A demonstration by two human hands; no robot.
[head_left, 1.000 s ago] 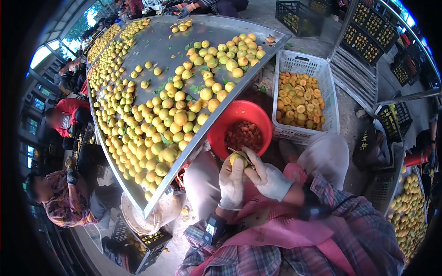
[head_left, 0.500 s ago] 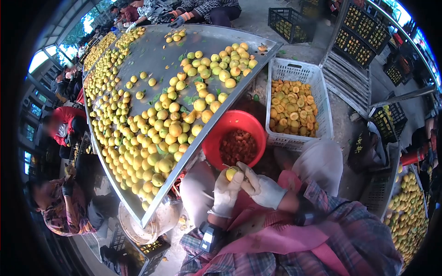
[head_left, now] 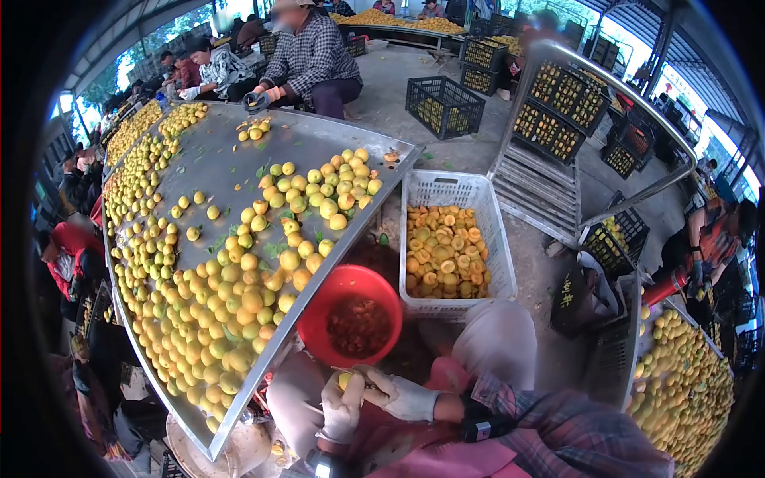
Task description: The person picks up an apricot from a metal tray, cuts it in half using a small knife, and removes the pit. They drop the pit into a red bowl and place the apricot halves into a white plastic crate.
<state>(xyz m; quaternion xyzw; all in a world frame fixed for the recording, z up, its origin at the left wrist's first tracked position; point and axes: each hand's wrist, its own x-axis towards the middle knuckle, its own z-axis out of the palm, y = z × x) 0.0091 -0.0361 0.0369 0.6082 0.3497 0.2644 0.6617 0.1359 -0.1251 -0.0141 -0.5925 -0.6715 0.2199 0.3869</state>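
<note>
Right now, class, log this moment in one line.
left hand: holds yellow fruit | right hand: touching it | red bowl: dark bits | white crate: halved fruit

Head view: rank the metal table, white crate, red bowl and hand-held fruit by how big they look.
1. metal table
2. white crate
3. red bowl
4. fruit, smallest though nearest the camera

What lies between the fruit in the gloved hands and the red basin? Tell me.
Nothing visible. The left hand and right hand hold the fruit beside the near rim of the red basin, no object between.
</note>
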